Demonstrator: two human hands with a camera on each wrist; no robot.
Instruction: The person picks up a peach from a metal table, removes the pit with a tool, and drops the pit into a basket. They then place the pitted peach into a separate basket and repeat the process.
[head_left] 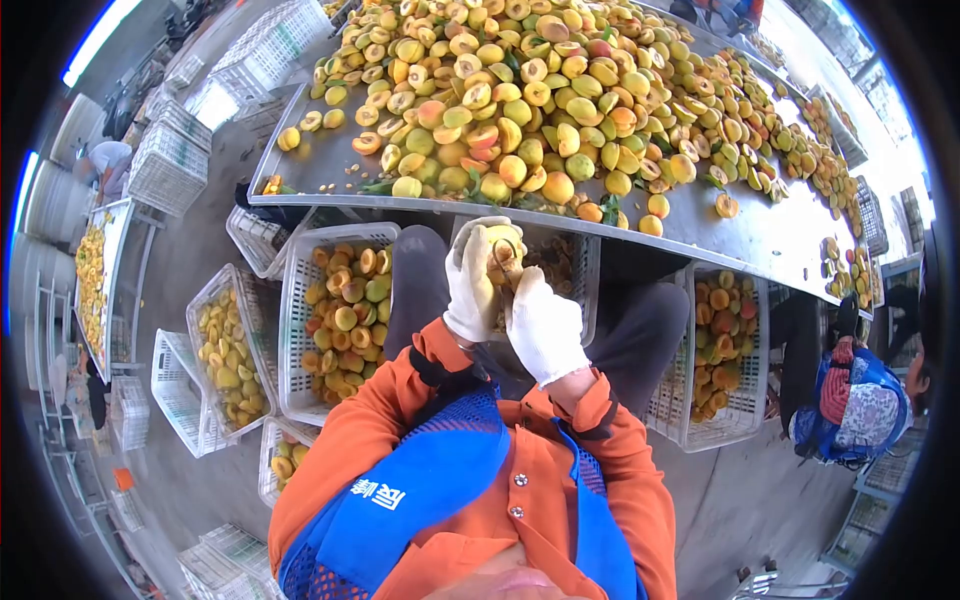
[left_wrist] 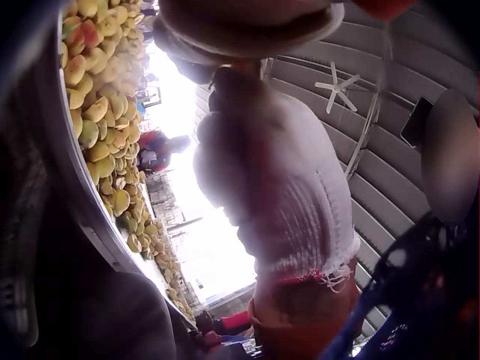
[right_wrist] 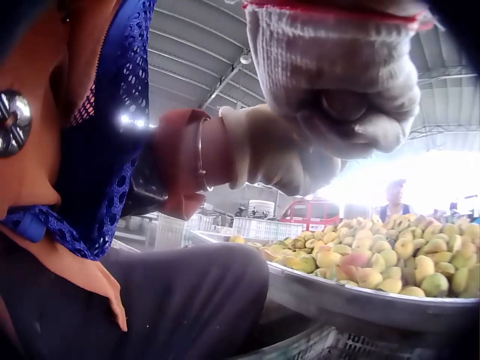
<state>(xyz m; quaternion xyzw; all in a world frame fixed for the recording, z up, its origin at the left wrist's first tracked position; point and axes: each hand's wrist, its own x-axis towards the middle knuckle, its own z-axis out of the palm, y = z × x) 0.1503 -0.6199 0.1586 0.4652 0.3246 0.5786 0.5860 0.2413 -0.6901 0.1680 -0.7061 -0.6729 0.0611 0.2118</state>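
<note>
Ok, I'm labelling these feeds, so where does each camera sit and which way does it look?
Head: on the head, looking forward and down at the left hand, right hand, knees and heap of fruit.
Left wrist: on that wrist, tilted up to the roof; right hand mid-frame, heap at the picture's left.
Right wrist: on that wrist, facing across the heap; both hands above, a knee below.
Both wrist views share heap and roof.

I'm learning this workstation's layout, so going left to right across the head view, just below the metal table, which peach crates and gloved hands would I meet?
Leftmost peach crate, next peach crate, left gloved hand, right gloved hand, rightmost peach crate.
</note>
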